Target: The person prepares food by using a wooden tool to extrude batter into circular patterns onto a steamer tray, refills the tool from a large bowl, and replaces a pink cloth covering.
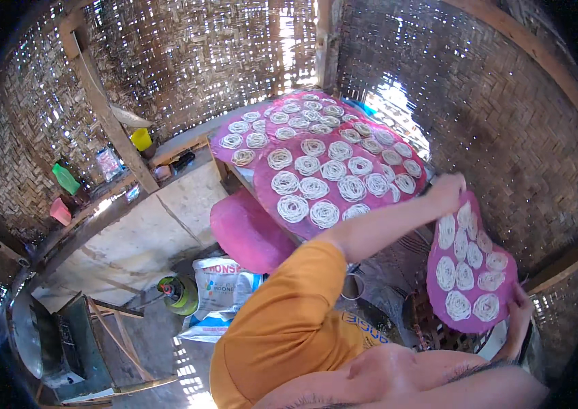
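Observation:
A pink sheet [467,273] bearing several flat white coils of thin strands, like noodle nests, is held tilted at the right. My left hand [447,194], at the end of an orange sleeve, is closed on its far edge, where the sheet narrows. Around its near right edge, my right hand [521,312] is closed too; some of those fingers are hidden behind the sheet. Just left of my left hand, more pink sheets covered with white coils [324,213] lie overlapping on a table. My left forearm crosses over their near right part.
A bare pink round piece [248,232] sticks out at the table's left. Below it stand a white printed sack [224,293] and a green gas cylinder [180,296]. A dark basket [432,327] sits under the held sheet. Woven bamboo walls [487,116] close in behind.

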Available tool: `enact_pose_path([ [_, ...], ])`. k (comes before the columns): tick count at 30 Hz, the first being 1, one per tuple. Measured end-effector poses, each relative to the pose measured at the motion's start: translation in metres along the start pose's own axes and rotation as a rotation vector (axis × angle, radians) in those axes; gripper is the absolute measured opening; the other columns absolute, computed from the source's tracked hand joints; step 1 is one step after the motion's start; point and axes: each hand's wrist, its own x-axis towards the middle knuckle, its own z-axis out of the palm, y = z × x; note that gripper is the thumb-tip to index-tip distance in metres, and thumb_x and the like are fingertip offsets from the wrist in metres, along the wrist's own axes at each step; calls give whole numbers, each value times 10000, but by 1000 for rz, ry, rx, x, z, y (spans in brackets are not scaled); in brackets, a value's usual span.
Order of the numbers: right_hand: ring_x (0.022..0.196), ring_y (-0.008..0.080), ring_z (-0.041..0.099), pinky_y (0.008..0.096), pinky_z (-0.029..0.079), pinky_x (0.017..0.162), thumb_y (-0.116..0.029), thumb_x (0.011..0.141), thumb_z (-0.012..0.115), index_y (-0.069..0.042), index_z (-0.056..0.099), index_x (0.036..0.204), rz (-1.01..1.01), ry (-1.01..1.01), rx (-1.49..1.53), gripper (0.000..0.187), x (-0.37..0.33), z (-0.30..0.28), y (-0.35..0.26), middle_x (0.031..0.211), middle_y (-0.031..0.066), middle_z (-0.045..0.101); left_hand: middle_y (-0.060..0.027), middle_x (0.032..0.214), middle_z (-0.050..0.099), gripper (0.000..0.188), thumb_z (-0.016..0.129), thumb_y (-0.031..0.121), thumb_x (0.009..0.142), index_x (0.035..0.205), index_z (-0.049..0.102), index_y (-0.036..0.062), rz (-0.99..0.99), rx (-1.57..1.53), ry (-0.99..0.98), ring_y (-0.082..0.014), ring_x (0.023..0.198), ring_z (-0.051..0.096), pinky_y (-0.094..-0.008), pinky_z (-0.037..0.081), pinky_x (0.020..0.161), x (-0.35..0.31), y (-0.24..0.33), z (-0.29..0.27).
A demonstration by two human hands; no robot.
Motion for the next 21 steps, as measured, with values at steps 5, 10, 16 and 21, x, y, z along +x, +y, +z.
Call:
enact_pose_path([
  [5,995,175,505,257,370,871,16,694,481,68,463,1155,-119,-204,140,464,72,72,-90,1112,132,531,-133,776,617,288,667,216,640,856,595,38,-259,162,61,-228,665,619,-324,487,628,12,-28,-166],
  [10,865,132,539,235,425,756,6,666,508,32,502,1136,-245,-373,376,470,144,204,-156,1015,98,576,-72,853,609,239,647,139,642,875,621,89,-352,293,277,-194,762,607,-272,475,665,-12,-91,-306],
  [16,679,114,540,233,450,606,-28,650,548,-36,545,1110,-513,-460,336,460,206,363,-212,893,100,612,-125,864,633,460,682,161,605,1022,550,21,-526,609,402,-192,726,628,-283,475,698,-55,-171,-437],
  [21,781,166,577,276,463,701,-45,662,576,-62,524,1140,-521,-522,151,481,221,451,-243,955,122,604,-163,927,598,530,678,263,648,1099,505,47,-696,784,565,-284,853,579,-343,452,765,-89,-193,-487],
])
